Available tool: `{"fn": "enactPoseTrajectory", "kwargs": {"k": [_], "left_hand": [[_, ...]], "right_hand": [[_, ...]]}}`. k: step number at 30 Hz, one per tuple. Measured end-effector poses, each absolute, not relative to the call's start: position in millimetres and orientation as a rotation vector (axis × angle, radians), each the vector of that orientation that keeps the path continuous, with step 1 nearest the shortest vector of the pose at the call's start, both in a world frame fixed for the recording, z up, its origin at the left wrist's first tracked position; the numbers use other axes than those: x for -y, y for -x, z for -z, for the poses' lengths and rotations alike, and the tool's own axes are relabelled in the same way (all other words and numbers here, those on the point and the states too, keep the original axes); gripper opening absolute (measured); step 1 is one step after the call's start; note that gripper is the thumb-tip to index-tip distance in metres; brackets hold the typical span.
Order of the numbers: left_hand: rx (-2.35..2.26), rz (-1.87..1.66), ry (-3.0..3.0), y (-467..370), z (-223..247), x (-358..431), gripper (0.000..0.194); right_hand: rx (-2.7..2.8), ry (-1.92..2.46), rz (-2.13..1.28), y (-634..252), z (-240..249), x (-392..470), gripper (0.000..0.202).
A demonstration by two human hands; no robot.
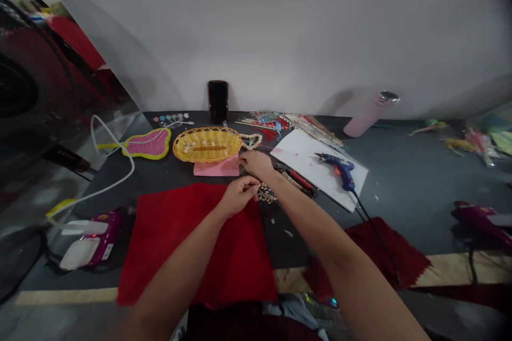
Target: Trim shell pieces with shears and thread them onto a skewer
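My left hand (239, 195) is over the right part of a red cloth (200, 240), thumb and fingers pinched together. Whatever lies in that pinch is too small to make out. Right by its fingertips is a small pile of pale beads (267, 195) on the dark table. My right hand (257, 163) is a little farther back, its fingers curled down at the right end of a pink pad (216, 167); what they hold, if anything, is hidden. Just beyond stands a yellow wicker basket (208, 145) with a few pale pieces inside. A beaded loop (252, 141) lies behind my right hand.
A blue glue gun (340, 168) rests on a white board (294, 152), with red-handled pliers (301, 180) beside it. Elsewhere are a pink bottle (366, 114), a phone (218, 101), a pink-and-yellow paddle (148, 144), a white cable (130, 162) and a purple device (102, 234).
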State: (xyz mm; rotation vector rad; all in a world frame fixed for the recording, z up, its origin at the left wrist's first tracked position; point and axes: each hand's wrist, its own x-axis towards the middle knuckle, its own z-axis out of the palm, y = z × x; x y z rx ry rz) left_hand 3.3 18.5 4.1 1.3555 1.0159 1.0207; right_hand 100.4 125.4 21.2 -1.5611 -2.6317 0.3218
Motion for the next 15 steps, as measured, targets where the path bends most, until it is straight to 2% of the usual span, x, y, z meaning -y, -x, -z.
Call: {"fn": "enactPoseTrajectory", "kwargs": {"k": [9,15], "left_hand": [[-1.018,-1.018,-1.349,-4,-4,-19,0.021],[-1.029,-1.003,-1.332,-4,-11,-18,0.022]], "right_hand": [[2.674,1.413,-0.298,-104,-22,-124,0.024],[2.501,1.353,-0.264,-126,-30,-130,0.024]]}}
